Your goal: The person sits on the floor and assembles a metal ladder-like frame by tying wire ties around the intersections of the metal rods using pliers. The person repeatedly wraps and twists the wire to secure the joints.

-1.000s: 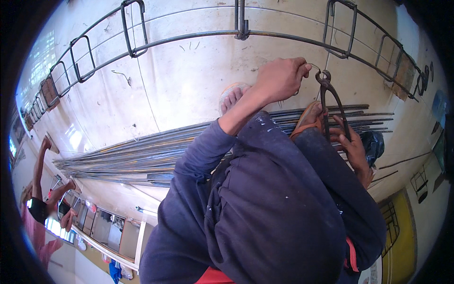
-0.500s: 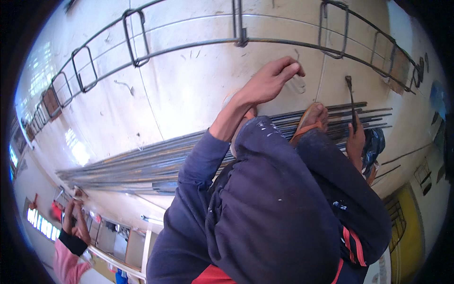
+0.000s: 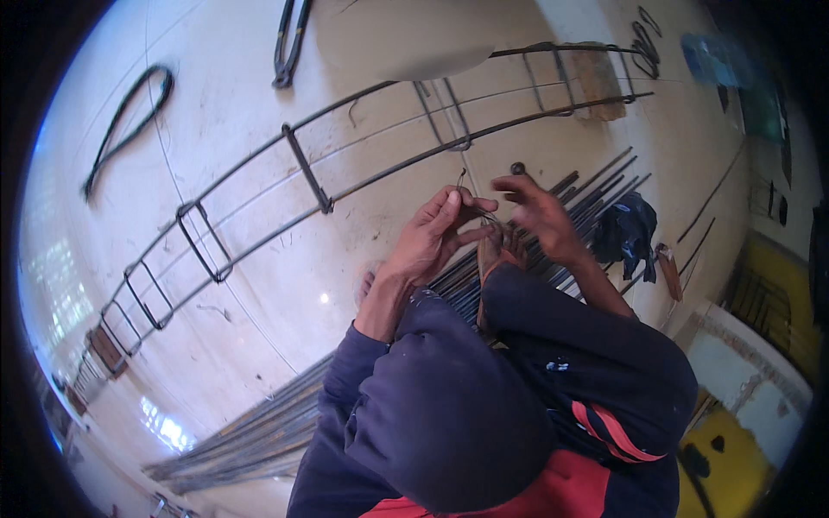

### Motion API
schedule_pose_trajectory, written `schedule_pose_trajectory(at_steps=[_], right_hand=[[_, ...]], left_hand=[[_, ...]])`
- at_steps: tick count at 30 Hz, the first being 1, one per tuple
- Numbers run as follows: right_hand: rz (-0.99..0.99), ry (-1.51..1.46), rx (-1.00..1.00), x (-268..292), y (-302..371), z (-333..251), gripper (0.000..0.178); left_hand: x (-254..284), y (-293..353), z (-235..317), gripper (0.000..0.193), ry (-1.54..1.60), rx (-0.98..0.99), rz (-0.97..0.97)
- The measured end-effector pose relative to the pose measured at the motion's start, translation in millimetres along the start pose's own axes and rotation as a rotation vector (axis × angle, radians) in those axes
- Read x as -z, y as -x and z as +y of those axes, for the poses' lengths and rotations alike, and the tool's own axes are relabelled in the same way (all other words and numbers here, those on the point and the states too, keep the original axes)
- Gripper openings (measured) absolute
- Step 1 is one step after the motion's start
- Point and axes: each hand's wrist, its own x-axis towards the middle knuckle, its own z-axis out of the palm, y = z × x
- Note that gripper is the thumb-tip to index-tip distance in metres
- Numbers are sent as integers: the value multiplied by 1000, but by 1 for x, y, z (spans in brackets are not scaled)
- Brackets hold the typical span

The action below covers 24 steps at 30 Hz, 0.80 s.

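My left hand (image 3: pixel 432 233) is closed, with a thin piece of dark tie wire (image 3: pixel 461 178) pinched between thumb and fingers. Just to its right is my right hand (image 3: pixel 548 220), fingers bent and the index finger reaching toward the wire. Past its fingers shows the dark round head of a tool, apparently pincers (image 3: pixel 518 168); the rest is hidden by the hand. Beyond both hands lies a long steel rebar cage (image 3: pixel 380 175), two visible bars joined by rectangular stirrups (image 3: pixel 306 168). Neither hand touches it.
Under my legs runs a pile of rebar rods (image 3: pixel 250 423). Pincers (image 3: pixel 289 52) and a looped bundle of wire (image 3: pixel 129 129) lie beyond the cage. Blocks (image 3: pixel 598 82) prop the cage's ends. A black plastic bag (image 3: pixel 626 229) sits right of my foot. A blurred patch covers part of the cage.
My view has turned, and the cage now slants across it. My left hand has come back toward me and now holds wire. My right hand has moved left, close beside it.
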Motion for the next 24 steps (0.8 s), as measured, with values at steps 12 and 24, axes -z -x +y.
schedule_pose_trajectory(at_steps=[12, 24], right_hand=[[-41, 230, -151, -7, 28, -33, 40], [-274, 32, -251, 21, 3, -31, 43]], left_hand=[[-22, 4, 14, 30, -435, 269, -99], [-25, -16, 7, 21, 192, -93, -182]])
